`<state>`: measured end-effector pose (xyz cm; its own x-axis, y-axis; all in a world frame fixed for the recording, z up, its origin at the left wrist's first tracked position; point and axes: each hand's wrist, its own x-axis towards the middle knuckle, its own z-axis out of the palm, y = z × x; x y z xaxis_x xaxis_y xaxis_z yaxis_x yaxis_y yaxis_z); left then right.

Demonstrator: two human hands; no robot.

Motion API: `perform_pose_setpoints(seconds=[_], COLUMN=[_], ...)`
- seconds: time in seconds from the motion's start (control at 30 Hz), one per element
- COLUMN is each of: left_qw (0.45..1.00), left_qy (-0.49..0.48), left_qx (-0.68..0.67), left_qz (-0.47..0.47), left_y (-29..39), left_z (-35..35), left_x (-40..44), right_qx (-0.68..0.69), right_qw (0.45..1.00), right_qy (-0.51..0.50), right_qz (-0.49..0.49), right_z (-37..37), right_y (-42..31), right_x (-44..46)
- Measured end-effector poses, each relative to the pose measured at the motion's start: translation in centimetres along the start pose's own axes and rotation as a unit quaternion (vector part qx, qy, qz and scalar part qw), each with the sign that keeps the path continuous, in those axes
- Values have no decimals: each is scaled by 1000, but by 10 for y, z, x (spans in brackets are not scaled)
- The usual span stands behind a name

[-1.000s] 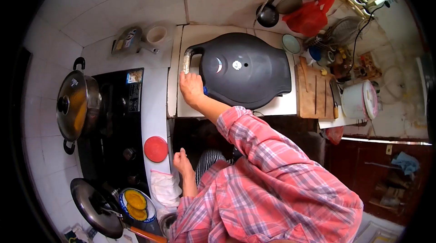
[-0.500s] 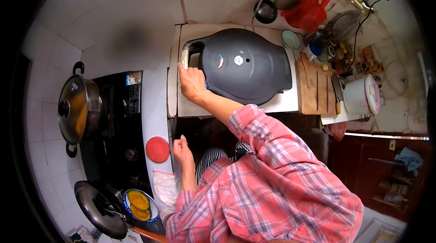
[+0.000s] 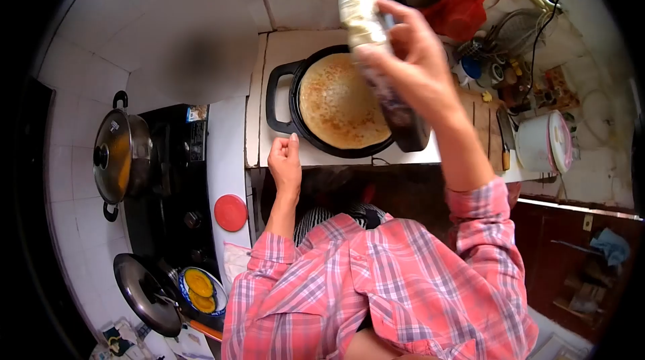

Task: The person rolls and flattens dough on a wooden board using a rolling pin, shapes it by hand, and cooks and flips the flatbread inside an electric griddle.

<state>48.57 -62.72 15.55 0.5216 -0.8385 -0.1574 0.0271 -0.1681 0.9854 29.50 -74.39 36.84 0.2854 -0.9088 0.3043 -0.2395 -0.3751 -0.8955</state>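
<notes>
An electric griddle (image 3: 274, 94) stands open on the white counter, with a round, browned flatbread (image 3: 339, 101) on its plate. My right hand (image 3: 416, 57) is wrapped round the handle of the griddle's dark lid (image 3: 408, 128), which is raised and tilted up to the right. Pale wrapping covers part of that lid handle (image 3: 359, 7). My left hand (image 3: 285, 162) is by the counter's front edge, just below the griddle's side handle. Its fingers are curled closed, and nothing shows in them.
To the left, a lidded pot (image 3: 121, 151) sits on the black stove (image 3: 178, 192). Below lie a red round lid (image 3: 231, 213), a dark pan lid (image 3: 148, 293) and a plate with yellow slices (image 3: 200, 289). A cutting board (image 3: 480, 125) and white container (image 3: 537, 141) stand at right.
My right hand has lifted the griddle's lid up and to the right, uncovering the flatbread. My left hand has moved up towards the counter edge.
</notes>
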Motion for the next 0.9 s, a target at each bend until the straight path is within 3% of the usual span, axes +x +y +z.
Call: perform_pose_setpoints(seconds=[0.2,0.5,0.8,0.87,0.9], left_qw=[1000,997,991,991,988], left_qy=[-19,-18,-37,-28,-26], left_qx=[6,75,126,133,154], left_qz=[-3,-16,-32,-18,-6], left_y=[-1,-23,-29,-32,-39], left_z=[40,90,130,133,132], left_x=[-13,-36,-44,-40,-36], right_qx=[90,159,126,138,186], right_qw=[990,972,967,951,918], right_qy=[112,170,219,268,346], right_qz=[1,8,43,66,52], right_z=[-120,-270,-322,-324,-321], right_y=[-4,49,87,90,98], right_x=[-25,-75,-102,-108,-113])
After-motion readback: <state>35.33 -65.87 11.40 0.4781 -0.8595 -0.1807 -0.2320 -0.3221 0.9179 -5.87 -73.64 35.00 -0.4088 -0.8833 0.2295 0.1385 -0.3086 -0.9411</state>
